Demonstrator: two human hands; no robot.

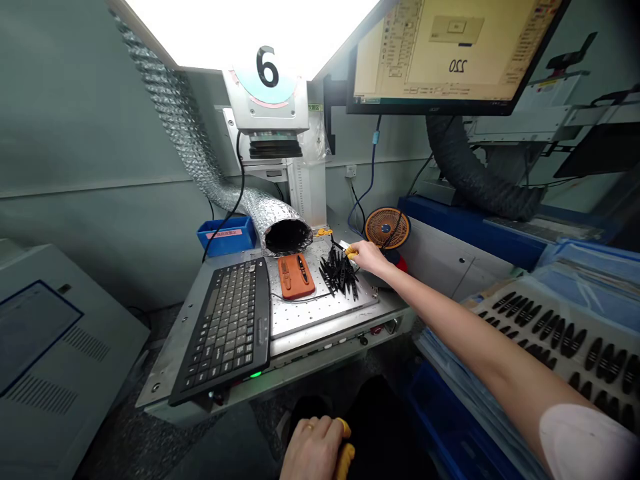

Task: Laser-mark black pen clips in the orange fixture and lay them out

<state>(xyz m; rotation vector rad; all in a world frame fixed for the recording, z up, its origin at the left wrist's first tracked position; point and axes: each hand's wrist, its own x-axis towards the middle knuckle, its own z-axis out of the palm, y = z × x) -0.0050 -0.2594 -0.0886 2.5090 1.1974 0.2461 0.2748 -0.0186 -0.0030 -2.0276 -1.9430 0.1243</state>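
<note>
My right hand reaches over the back of a perforated metal plate, its fingertips pinching a thin black piece. Just below it lies a heap of black spiky plastic parts. To the left on the plate sits an orange silicone holder with dark items set in its recesses. My left hand is low at the bottom edge of the view, well away from the plate. It is closed around a yellow tool handle, and the rest of the tool is hidden.
A black keyboard lies left of the plate. Above stand a laser marking head, silver ducting and a monitor. A small orange fan and a blue bin sit behind. A tray of black parts lies at right.
</note>
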